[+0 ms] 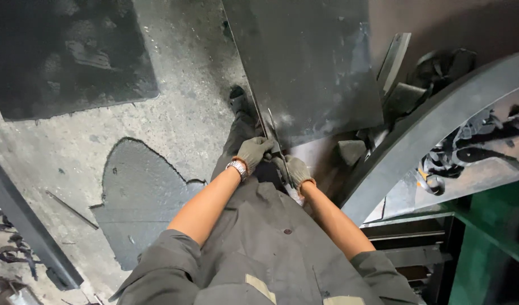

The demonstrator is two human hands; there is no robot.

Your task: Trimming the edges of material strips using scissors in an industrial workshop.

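Observation:
I look down at my two gloved hands, held close together in front of my grey work clothes. My left hand (252,152), with a metal wristwatch (237,168), grips the near edge of a large dark steel sheet (310,62) that stands on its edge. My right hand (295,170) holds the same edge, just beside the left, near a thin strip (274,133) along that edge. My dark shoe (237,99) shows on the floor past my left hand.
A wide curved steel band (429,135) arcs across the right, with dark metal offcuts (403,96) behind it. A green machine frame (485,237) is at the lower right. Dark plates (61,56) and a cut sheet (138,192) lie on the concrete floor; a steel bar (27,226) slants at left.

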